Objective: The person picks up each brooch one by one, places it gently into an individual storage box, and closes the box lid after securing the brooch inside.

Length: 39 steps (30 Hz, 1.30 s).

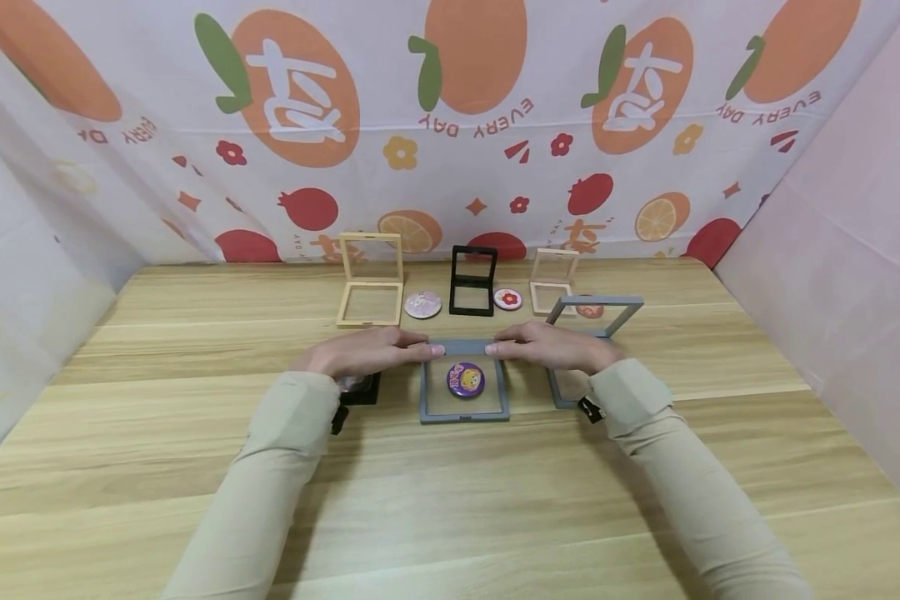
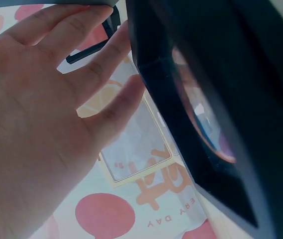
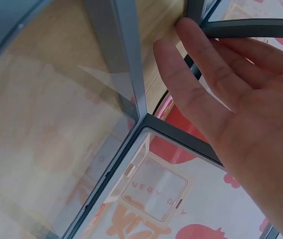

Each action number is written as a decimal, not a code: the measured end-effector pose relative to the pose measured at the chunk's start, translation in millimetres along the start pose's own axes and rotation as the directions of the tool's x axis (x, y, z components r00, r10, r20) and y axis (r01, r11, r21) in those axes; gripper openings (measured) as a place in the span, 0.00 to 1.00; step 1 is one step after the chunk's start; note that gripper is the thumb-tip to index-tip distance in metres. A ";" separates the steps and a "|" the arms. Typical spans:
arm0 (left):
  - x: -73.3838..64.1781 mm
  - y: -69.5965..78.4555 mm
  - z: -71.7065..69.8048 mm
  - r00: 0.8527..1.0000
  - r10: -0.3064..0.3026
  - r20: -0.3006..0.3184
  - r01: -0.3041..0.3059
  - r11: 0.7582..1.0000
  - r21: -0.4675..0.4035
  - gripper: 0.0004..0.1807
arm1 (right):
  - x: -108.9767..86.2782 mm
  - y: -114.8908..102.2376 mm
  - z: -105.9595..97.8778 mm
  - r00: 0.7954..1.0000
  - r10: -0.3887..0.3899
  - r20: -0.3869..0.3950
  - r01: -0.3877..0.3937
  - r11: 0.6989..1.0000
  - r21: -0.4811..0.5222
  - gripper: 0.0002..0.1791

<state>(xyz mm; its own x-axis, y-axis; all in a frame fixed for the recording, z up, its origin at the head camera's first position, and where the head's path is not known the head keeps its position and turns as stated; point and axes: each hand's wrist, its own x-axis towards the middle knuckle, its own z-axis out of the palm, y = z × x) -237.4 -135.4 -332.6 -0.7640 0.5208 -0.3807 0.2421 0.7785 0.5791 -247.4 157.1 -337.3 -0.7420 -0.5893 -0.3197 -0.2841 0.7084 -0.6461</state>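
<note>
A blue-grey display frame [image 1: 465, 417] lies in front of me with a round purple cartoon badge [image 1: 466, 380] on its clear film. At its far left corner my left hand [image 1: 371, 350] pinches the frame, thumb on the near side. My right hand [image 1: 555, 345] does likewise at the far right corner. Below the left hand sits a black frame [image 2: 181, 124] with a round shiny badge [image 2: 201, 119] inside, partly hidden in the head view. Under the right wrist stands a second blue-grey frame [image 1: 630, 310], its lid raised; the right wrist view shows its bars [image 3: 131, 64] close by.
Behind, open frames stand in a row: a yellowish one [image 1: 342, 310], a black one [image 1: 472, 312] and a pale pink one [image 1: 534, 300]. Badges lie beside them: a pinkish one [image 1: 423, 305], a flowered one [image 1: 507, 299] and a red one [image 1: 589, 308]. A fruit-print cloth [image 1: 375, 108] hangs behind the wooden table [image 1: 450, 517].
</note>
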 end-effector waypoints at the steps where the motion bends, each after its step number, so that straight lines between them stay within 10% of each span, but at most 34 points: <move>1: 0.2 0.5 0.1 1.000 0.000 0.002 0.000 1.000 -0.003 0.49 | 0.0 -0.3 -0.4 1.000 0.000 0.003 0.000 1.000 -0.005 0.41; 39: 4.9 0.9 6.7 0.997 0.066 0.035 -0.067 0.998 0.018 0.56 | 3.1 -2.8 -0.4 0.997 -0.039 0.063 0.045 0.994 -0.095 0.51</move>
<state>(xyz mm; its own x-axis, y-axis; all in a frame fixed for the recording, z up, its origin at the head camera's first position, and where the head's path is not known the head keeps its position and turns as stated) -237.0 -129.8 -338.7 -0.7247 0.5834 -0.3668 0.3032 0.7479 0.5905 -249.2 153.5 -336.2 -0.6908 -0.6398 -0.3369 -0.3738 0.7148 -0.5910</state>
